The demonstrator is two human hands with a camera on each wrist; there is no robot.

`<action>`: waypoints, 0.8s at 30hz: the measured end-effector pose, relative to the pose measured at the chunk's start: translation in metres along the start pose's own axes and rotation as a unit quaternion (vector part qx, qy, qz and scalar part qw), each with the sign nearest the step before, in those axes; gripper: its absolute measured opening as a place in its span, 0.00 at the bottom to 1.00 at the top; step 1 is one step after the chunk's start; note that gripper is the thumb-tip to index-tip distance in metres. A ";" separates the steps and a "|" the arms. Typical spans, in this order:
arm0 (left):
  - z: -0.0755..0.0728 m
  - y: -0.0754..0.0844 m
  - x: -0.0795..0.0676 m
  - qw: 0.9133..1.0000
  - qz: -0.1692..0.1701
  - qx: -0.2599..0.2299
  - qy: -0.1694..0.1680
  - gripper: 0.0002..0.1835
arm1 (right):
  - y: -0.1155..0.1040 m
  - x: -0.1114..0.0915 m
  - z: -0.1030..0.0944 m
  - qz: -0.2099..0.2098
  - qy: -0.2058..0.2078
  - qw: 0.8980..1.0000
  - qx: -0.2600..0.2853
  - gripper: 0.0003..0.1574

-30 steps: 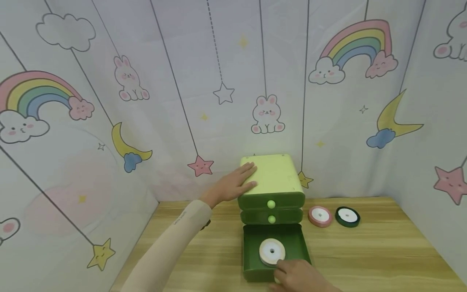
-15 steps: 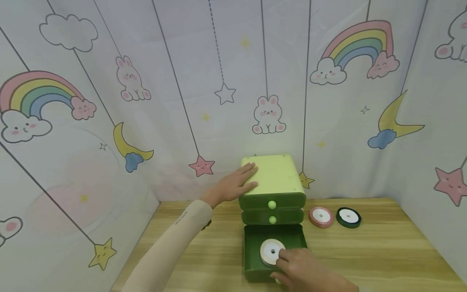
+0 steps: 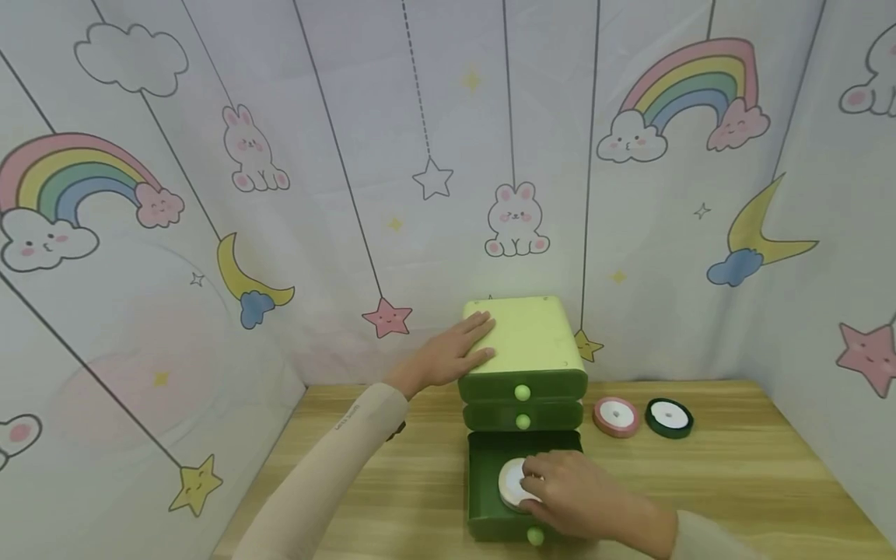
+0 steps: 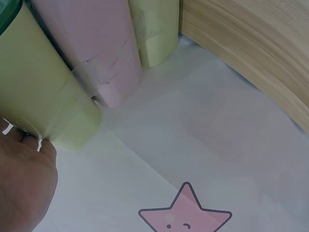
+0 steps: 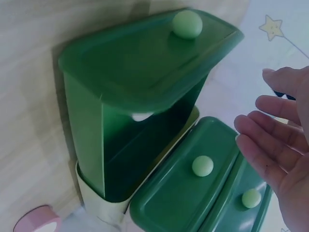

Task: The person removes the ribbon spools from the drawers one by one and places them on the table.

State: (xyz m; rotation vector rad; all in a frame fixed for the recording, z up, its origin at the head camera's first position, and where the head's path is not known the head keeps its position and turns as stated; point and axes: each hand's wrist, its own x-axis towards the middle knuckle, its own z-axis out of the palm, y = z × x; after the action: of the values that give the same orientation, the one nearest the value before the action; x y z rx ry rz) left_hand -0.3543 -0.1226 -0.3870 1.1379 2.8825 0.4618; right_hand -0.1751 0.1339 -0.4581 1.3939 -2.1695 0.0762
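A small chest point(image 3: 532, 334) with a pale green top has two green drawers closed and its bottom drawer point(image 3: 482, 486) pulled out. In that drawer lies a spool of cream ribbon point(image 3: 512, 484) with a white face. My left hand point(image 3: 446, 356) rests on the chest's top at its left edge, fingers extended. My right hand point(image 3: 584, 491) is over the spool and overlaps its right side in the head view. The right wrist view shows this hand point(image 5: 285, 135) with loosely bent fingers and nothing between them. There, only a white sliver of the spool point(image 5: 141, 116) shows past the drawer front.
A pink ribbon spool point(image 3: 616, 416) and a dark green ribbon spool point(image 3: 669, 418) lie on the wooden table point(image 3: 728, 482) right of the chest. Behind it hangs a white curtain point(image 3: 336, 257) printed with rabbits, stars and rainbows.
My right hand has moved up from the open drawer's front edge to over the cream spool, and the drawer's knob now shows. The left hand has stayed on the chest.
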 end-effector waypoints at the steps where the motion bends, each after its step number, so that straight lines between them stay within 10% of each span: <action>1: 0.000 0.000 0.000 1.000 0.000 0.000 0.000 0.41 | 0.002 0.001 0.000 0.000 -0.009 1.000 0.000 0.12; 24: -0.002 0.002 0.001 0.999 0.003 0.044 -0.013 0.41 | 0.038 0.006 0.009 -0.017 -0.224 0.972 0.062 0.22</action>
State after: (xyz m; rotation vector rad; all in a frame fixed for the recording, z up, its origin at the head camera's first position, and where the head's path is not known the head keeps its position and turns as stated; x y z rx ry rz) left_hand -0.3542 -0.1211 -0.3842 1.1552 2.9048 0.3200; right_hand -0.2134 0.1437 -0.4538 1.6438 -2.5401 -0.1315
